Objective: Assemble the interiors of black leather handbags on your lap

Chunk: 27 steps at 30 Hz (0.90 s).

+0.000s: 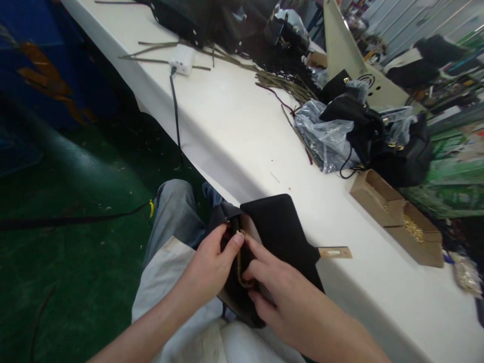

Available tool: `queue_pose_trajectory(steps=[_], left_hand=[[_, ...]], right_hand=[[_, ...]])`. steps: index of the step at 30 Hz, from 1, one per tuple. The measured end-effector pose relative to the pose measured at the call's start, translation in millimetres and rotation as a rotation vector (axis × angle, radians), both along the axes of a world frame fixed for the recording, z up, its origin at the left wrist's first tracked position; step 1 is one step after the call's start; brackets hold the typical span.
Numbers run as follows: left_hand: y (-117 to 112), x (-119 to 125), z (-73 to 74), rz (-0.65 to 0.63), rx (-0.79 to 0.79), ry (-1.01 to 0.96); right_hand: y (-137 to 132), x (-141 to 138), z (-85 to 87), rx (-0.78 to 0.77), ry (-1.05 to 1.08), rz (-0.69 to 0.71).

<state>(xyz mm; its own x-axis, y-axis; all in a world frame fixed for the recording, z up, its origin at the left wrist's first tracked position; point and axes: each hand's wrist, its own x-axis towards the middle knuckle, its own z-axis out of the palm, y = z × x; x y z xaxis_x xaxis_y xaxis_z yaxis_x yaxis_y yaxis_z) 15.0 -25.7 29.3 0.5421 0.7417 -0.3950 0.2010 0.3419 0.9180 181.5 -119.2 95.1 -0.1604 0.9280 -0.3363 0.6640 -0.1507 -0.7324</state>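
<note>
head view, watched from my remote station: i see the bag (236, 301) open on the lap (161, 285), directly under both grips; its flap (276, 222) leans onto the desk (245, 126), just beyond the right grip. left grip (217, 254): grasping the bag at its opening, thumb on a brass-coloured strip (239, 264). right grip (276, 282): fingers inside the opening, at the strip's lower end; i cannot tell whether they are closed on it. tab (335, 252): right of the right grip. box (380, 199) with gold bits (414, 229): same side, farther off.
</note>
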Motion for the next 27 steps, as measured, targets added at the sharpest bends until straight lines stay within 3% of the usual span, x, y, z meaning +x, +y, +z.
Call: queue_pose_trajectory(steps=[3, 6, 10, 15, 17, 22, 27], left_hand=[[0, 2, -7.4, 0.042, -0.001, -0.038], [-1, 3, -10.0, 0.025, -0.011, -0.066], [-6, 3, -3.7, -0.046, 0.111, 0.090], [-18, 3, 4.9, -0.136, 0.203, 0.131], [-22, 5, 4.8, -0.155, 0.225, 0.135], [-29, 6, 2.8, -0.218, 0.271, 0.188], [-26, 5, 6.3, -0.199, 0.232, 0.234]], right_hand=[[11, -6, -6.1, -0.054, 0.286, -0.338], [17, -15, -25.4, -0.009, 0.297, -0.508], [18, -15, -45.3, 0.057, 0.267, -0.518], [21, 10, -38.4, -0.101, 0.741, -0.419], [25, 18, -36.4, -0.135, 0.815, -0.390], [33, 17, -45.8, -0.085, 0.787, -0.475], [33, 10, -54.1, -0.034, 0.749, -0.481]])
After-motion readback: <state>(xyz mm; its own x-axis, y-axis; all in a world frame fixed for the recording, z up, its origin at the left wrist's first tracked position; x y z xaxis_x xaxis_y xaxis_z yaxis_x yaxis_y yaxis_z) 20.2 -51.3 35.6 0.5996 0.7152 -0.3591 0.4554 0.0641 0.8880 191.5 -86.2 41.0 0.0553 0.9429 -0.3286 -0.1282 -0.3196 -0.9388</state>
